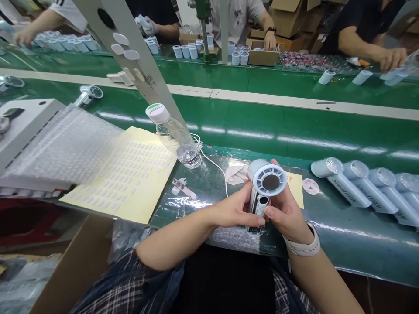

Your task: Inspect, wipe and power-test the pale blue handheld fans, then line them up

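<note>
Between my two hands is a light-blue handheld fan (256,175), held upright over the table edge with its round grille and dark centre facing up toward me. My left hand (240,207) wraps the handle from the left, its thumb across the lower front. From the other side my right hand (284,209) grips the fan, thumb near the round dark spot below the head. The lower handle shows a dark opening. Behind the fan lie crumpled white pieces (236,174) and a yellow note (295,188), partly hidden by my right hand.
A row of blue fans (350,185) lies at right, beside a round pink sticker (310,186). Left are a water bottle (178,139), a yellow sticker sheet (131,174) and bubble wrap (65,148). A slanted metal post (153,83) rises behind. Co-workers sit across the green belt (248,117).
</note>
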`<act>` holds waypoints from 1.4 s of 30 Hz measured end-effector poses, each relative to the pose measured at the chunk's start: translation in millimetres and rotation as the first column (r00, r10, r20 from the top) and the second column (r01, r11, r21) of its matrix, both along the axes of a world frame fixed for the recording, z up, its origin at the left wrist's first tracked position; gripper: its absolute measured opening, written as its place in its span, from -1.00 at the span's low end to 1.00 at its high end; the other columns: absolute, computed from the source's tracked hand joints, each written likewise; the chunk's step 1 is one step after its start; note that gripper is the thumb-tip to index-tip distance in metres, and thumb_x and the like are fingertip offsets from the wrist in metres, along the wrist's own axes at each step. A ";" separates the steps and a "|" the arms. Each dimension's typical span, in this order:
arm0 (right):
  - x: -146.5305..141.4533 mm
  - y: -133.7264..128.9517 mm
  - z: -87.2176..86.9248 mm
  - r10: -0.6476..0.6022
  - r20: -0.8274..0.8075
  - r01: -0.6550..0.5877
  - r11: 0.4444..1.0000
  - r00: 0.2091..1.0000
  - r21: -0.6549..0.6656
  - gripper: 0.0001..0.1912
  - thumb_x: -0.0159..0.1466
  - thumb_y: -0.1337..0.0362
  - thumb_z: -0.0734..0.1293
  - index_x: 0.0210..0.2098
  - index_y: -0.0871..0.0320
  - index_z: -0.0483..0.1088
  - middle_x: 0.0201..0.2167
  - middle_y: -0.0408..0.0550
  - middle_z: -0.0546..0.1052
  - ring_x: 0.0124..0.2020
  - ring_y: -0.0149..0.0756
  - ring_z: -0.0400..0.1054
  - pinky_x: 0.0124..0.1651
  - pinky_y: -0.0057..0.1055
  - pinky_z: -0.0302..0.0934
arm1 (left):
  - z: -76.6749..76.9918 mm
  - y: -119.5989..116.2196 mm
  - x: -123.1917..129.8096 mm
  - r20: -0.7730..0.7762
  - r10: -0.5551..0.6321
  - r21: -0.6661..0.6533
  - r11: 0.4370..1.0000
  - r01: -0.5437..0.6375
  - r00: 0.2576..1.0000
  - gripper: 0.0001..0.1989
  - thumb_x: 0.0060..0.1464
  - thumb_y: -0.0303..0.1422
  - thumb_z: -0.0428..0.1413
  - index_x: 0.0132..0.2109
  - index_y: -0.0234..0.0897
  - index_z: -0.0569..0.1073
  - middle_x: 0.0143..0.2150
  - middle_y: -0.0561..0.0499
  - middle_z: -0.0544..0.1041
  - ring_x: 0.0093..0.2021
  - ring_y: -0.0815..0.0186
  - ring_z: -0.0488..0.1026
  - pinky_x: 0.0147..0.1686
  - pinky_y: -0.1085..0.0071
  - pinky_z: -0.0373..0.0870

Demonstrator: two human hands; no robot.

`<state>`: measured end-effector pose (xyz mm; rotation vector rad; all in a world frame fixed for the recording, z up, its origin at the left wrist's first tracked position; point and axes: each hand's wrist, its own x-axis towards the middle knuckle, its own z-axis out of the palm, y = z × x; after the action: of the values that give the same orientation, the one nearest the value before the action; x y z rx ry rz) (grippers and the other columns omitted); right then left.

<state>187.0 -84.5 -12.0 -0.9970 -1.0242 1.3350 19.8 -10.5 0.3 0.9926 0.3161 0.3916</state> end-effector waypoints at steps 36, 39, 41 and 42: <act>0.6 11.1 -7.7 -0.187 0.080 0.188 0.982 0.979 -0.003 -0.27 0.36 -0.17 0.46 0.40 -0.04 0.31 -0.10 0.01 0.65 -0.43 -0.18 0.51 -0.42 -0.21 0.50 | -7.8 7.2 3.8 0.074 0.020 -0.276 0.961 0.001 0.997 -0.31 -0.19 -0.39 0.20 0.18 -0.22 0.32 -0.22 -0.01 0.62 -0.27 0.19 0.62 -0.24 0.28 0.56; 3.9 12.9 -9.3 -0.292 0.133 0.284 0.956 0.947 0.079 -0.34 0.36 -0.17 0.47 0.31 -0.01 0.39 0.24 0.12 0.58 0.05 0.02 0.58 0.05 -0.05 0.55 | -4.2 8.6 1.4 -0.003 0.108 -0.056 0.993 -0.108 0.994 -0.31 -0.02 -0.43 0.25 0.27 -0.17 0.26 0.00 -0.08 0.63 -0.11 0.17 0.66 -0.10 0.28 0.54; 6.8 13.6 -7.8 -0.314 0.110 0.306 0.949 0.943 0.079 -0.35 0.35 -0.20 0.48 0.25 0.02 0.41 0.26 0.14 0.58 0.20 0.09 0.53 0.22 0.05 0.48 | -0.6 8.9 -1.6 -0.051 0.130 0.078 0.989 -0.126 0.990 -0.38 0.14 -0.40 0.31 0.27 -0.16 0.27 0.13 -0.15 0.60 0.02 0.16 0.65 -0.02 0.29 0.52; 8.2 13.8 -6.6 -0.318 0.090 0.313 0.947 0.944 0.067 -0.36 0.34 -0.22 0.48 0.22 0.03 0.42 0.21 0.15 0.61 0.20 0.11 0.53 0.23 0.07 0.47 | 0.8 8.8 -3.0 -0.067 0.116 0.113 0.988 -0.107 0.991 -0.40 0.19 -0.36 0.33 0.29 -0.16 0.27 0.16 -0.17 0.58 0.06 0.15 0.63 0.00 0.29 0.51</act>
<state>195.2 -70.7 -18.7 -1.1449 -0.9220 0.9986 16.8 -1.7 1.2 1.1014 0.4218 0.4786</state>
